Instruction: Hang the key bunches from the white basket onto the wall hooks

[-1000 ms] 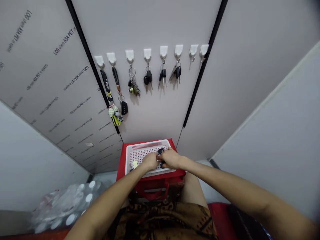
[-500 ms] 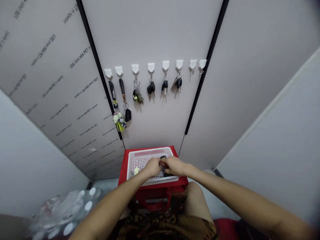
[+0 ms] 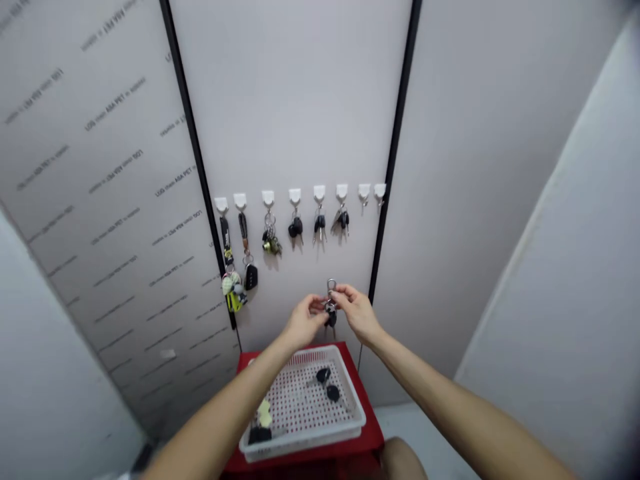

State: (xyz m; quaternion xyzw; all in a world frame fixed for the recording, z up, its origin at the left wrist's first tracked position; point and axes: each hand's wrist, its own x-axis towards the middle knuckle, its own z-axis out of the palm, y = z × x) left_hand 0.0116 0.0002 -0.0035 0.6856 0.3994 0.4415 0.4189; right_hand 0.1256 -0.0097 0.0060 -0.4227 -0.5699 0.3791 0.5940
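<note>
While I hold this up at the wall, status:

Grip: together, both hands clamped on one key bunch (image 3: pixel 331 312). My left hand (image 3: pixel 304 323) and right hand (image 3: pixel 357 313) nearly meet around it. Exact finger placement is hidden by the hands.

Key bunch: between my hands, hanging in front of the pale panel (image 3: pixel 295 100). Metal loop (image 3: pixel 331 287) on top, black fob (image 3: pixel 331 318) below. It sits below the hook row, not on a hook.

Change: both hands and the key bunch are now up off the basket, at wall height.

Basket: white plastic (image 3: pixel 300 455), perforated floor, well below my hands, on a red stand (image 3: pixel 371 440). Two black fobs (image 3: pixel 327 383) lie in it, right of center. A pale charm (image 3: pixel 263 413) and a black item (image 3: pixel 259 435) lie at its near-left corner.

Hooks: a row of eight white adhesive hooks (image 3: pixel 268 198) on the panel, above my hands. Six carry items.

Far left: a lanyard (image 3: pixel 226 240), a yellow-green charm (image 3: pixel 233 291) and a black car fob (image 3: pixel 251 277) hang lowest.

Panel edges: black vertical strips (image 3: pixel 395 153) on both sides.
</note>
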